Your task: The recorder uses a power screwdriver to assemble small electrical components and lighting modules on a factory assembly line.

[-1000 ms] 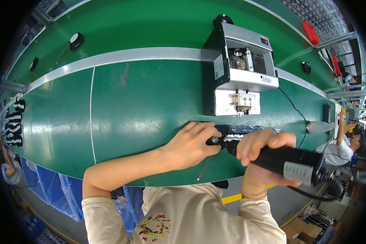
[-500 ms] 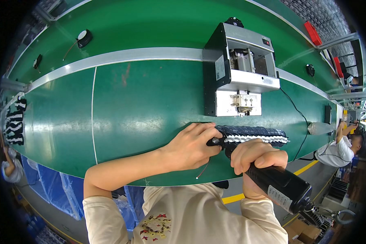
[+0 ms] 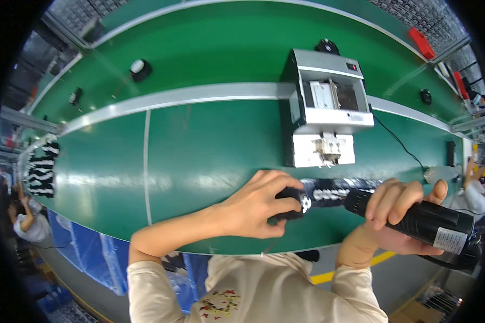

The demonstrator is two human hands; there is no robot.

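My left hand [image 3: 261,202] rests on the green bench with its fingers closed round a small black part [image 3: 291,207] that has a pale face on its right side. A thin wire [image 3: 269,246] trails from below that hand toward the bench's front edge. In my right hand [image 3: 396,207] is a black electric screwdriver [image 3: 431,220], held nearly level with its nose pointing left. Its tip stands apart from the part, over a row of black and white pieces [image 3: 328,185] lying on the bench. The cord leaves the screwdriver's right end.
A silver and black screw feeder [image 3: 307,121] stands behind my hands, its cable running right. A clear bag-like item [image 3: 442,173] lies at the right. Black and white pieces [image 3: 40,169] are grouped at the far left. Beyond the metal rail [image 3: 199,92], several black parts sit on a green belt.
My right hand has lifted the screwdriver off the part and moved right, swinging its nose to point left. My left hand keeps its hold on the part, which now shows its pale face.
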